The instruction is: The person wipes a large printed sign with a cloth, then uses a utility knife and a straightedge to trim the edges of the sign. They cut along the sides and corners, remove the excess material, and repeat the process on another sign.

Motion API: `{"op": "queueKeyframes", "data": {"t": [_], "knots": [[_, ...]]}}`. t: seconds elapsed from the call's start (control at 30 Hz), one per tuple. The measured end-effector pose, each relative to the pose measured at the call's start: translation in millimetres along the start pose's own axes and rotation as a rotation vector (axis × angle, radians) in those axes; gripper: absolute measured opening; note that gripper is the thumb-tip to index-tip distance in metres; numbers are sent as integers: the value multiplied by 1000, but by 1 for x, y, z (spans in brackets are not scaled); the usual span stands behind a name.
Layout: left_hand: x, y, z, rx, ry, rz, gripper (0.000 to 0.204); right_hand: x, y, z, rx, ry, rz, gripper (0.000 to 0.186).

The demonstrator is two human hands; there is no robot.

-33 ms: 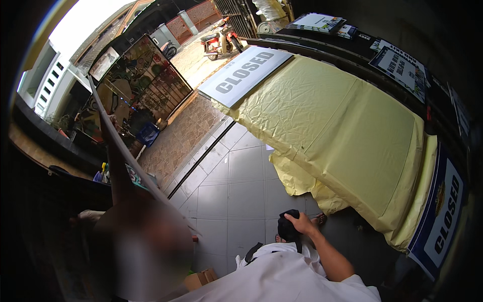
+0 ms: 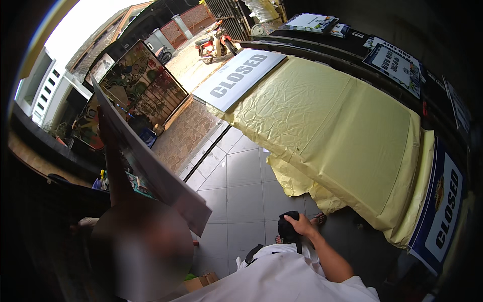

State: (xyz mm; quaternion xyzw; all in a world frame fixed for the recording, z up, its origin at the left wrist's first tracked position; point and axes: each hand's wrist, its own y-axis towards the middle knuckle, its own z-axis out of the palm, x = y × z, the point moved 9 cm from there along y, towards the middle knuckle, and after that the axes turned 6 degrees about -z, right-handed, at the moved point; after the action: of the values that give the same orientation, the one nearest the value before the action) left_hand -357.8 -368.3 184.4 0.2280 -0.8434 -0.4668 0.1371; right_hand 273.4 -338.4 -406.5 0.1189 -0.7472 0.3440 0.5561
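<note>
My right hand (image 2: pixel 302 224) is closed around a soft black pouch-like thing (image 2: pixel 288 227), held in front of my white shirt. A black strap hangs near it; the exact kind of the black thing is unclear. My left hand does not show. To my left, a co-worker (image 2: pixel 118 171) has a raised arm beside a thin, flat board (image 2: pixel 193 209), seen at a steep slant. The co-worker's grip on the board is hidden. On my right lies a table-like surface covered in crinkled yellow sheeting (image 2: pixel 327 121).
A white printed sign (image 2: pixel 240 78) lies at the sheeting's far end; a blue-edged sign (image 2: pixel 437 211) stands at its near end. Several printed boards (image 2: pixel 395 68) rest along the right. Grey floor tiles (image 2: pixel 244 168) lead to an open gate (image 2: pixel 143 85) and a parked motorcycle (image 2: pixel 214 45).
The co-worker's board has turned, showing more of its face, and its near end reaches further right. My right hand keeps its hold on the black pouch-like thing. The view has shifted slightly.
</note>
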Motion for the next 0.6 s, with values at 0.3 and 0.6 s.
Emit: {"op": "queueKeyframes", "data": {"t": [0.3, 0.6], "knots": [[-279, 145, 40, -439, -44, 538, 23, 97, -79, -90, -205, -300, -139, 58], [-551, 177, 73, -34, -555, 230, 66, 205, -156, -203, -30, 54, -373, 43]]}}
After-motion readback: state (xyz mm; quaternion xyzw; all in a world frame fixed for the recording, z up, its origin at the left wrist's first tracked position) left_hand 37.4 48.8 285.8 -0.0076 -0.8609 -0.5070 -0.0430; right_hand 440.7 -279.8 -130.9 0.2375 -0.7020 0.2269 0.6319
